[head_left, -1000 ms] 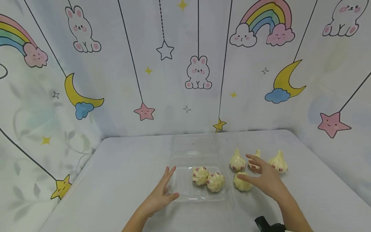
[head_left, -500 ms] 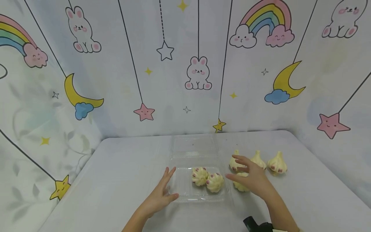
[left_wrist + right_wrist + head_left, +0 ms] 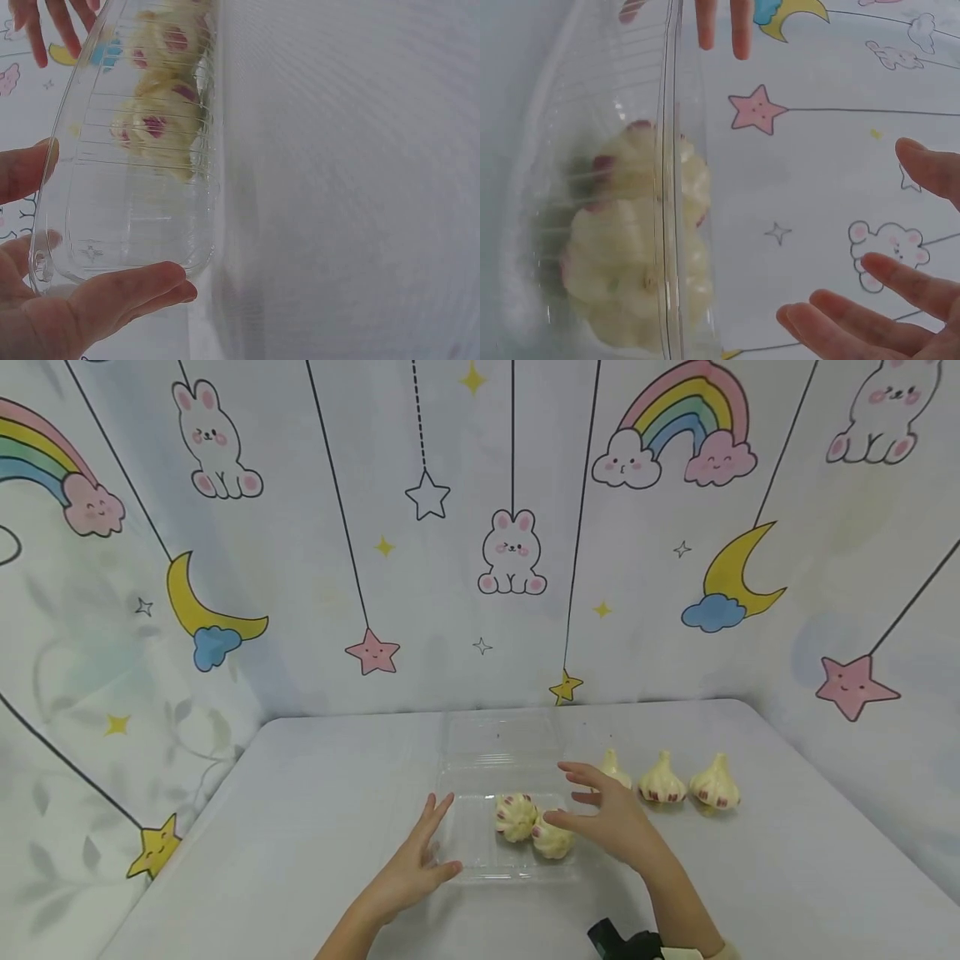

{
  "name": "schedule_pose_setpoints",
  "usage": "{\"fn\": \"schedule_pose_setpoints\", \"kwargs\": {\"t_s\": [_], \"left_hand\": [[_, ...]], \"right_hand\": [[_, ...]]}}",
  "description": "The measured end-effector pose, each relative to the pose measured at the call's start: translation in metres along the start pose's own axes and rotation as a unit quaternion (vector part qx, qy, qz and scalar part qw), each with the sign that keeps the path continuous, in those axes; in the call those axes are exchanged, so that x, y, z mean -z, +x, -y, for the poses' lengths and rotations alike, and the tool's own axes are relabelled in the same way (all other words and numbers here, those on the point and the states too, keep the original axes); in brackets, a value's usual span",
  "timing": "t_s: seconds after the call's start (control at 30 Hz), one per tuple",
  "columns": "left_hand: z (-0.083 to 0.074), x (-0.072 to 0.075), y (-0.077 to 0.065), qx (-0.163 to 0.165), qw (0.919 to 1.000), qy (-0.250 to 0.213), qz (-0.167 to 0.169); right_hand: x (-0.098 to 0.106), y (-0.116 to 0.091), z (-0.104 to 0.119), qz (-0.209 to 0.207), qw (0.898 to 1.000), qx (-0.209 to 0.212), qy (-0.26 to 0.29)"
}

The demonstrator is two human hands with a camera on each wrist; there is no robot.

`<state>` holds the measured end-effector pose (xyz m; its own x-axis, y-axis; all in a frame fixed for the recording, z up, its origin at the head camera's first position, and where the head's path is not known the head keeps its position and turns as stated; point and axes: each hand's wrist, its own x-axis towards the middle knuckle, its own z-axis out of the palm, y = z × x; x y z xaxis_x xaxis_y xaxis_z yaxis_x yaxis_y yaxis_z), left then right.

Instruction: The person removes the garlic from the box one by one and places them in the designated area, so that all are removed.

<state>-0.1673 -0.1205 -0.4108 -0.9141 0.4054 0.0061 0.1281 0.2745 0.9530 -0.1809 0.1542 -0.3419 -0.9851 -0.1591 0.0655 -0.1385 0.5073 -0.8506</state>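
Observation:
A clear plastic clamshell box (image 3: 468, 835) lies opened on the table, with two pale garlic bulbs (image 3: 516, 818) with purple patches inside. My left hand (image 3: 401, 878) rests at the box's left end, its straight fingers spread along that side; in the left wrist view the fingertips (image 3: 169, 277) are against the clear wall. Over the box's right edge hovers my right hand (image 3: 609, 822), fingers apart and holding nothing, partly covering the nearer bulb (image 3: 552, 843). In the right wrist view its fingers (image 3: 855, 322) stand above the rim. Beyond it, another garlic bulb (image 3: 617, 768) is partly hidden.
Two more garlic bulbs (image 3: 662, 779) stand in a row at the back right of the white table (image 3: 337, 777). The box's clear lid (image 3: 501, 735) lies folded back behind it. A cartoon-printed curtain (image 3: 450, 568) rises behind the table.
My right hand has moved left from above the loose garlic bulbs to the box's right side, now covering where the front loose bulb was seen. The left hand has stayed in place.

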Motion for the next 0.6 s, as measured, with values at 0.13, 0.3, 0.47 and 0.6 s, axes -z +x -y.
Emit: {"fn": "schedule_pose_setpoints", "kwargs": {"t_s": [0.13,0.3,0.47,0.6], "left_hand": [[0.001,0.000,0.000,-0.001,1.0000,0.000,-0.001],[0.001,0.000,0.000,-0.002,1.0000,-0.002,-0.001],[0.001,0.000,-0.001,0.000,1.0000,-0.002,-0.003],[0.000,-0.001,0.000,0.001,1.0000,-0.001,-0.005]], "right_hand": [[-0.010,0.003,0.005,0.005,1.000,0.005,0.023],[-0.021,0.007,0.006,0.009,0.998,0.018,0.055],[-0.031,0.010,0.008,-0.002,0.999,0.011,0.044],[-0.038,0.012,0.008,-0.005,1.000,0.009,0.020]]}}
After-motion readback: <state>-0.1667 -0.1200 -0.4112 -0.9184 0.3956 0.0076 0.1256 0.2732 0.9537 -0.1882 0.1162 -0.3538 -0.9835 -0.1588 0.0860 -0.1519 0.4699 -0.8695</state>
